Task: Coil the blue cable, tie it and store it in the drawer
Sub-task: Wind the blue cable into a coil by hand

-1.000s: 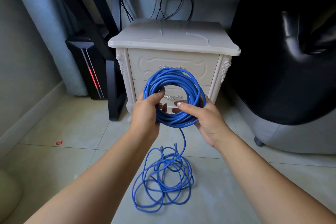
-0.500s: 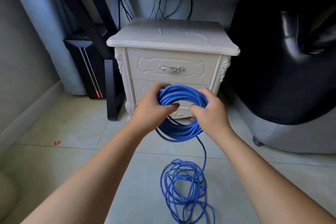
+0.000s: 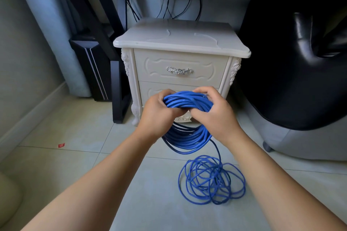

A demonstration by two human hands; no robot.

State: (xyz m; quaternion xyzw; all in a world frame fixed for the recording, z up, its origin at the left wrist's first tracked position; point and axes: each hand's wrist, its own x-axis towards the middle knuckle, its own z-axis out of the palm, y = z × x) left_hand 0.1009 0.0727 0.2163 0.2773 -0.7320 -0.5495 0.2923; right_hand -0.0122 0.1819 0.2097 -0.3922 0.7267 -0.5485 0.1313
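Between left hand [image 3: 157,113] and right hand [image 3: 216,118], both clasping its top, the blue cable [image 3: 189,137] coil seems light and springy.

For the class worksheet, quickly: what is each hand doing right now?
Left hand: closed, gripping the left side of the blue cable coil.
Right hand: closed, gripping the coil's right side.

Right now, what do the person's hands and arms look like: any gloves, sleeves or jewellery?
Left hand and right hand are bare: no gloves, no rings visible. Left forearm and right forearm are uncovered to the frame edge: no sleeves, watch or bracelet.
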